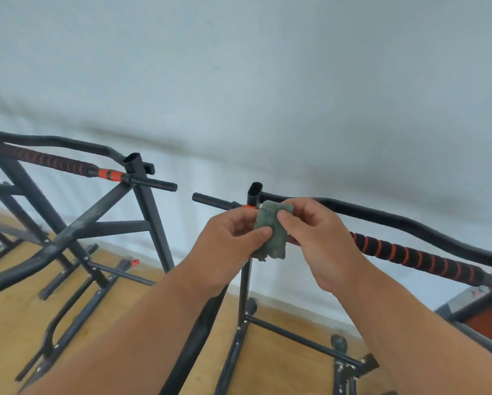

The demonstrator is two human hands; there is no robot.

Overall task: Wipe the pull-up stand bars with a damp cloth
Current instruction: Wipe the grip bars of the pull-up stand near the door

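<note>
Both hands hold the green cloth (270, 232) at the middle of the view, just in front of the top of the right-hand stand. The left hand (233, 243) pinches the cloth's left edge with its thumb laid across the front. The right hand (322, 238) grips the right edge, its fingers (286, 216) curled over the top. Neither hand is open.

The cloth hangs with its long side roughly vertical, covering the joint where the black upright post (254, 192) meets the padded red-and-black bar (416, 258). That bar runs from just behind the cloth away to the right and nearer. The right hand sits closest to it, apparently right at its bare inner end.

I judge the coming wipe would slide rightward along that bar's axis. A second stand (136, 178) is well apart to the left, untouched by either hand.
</note>
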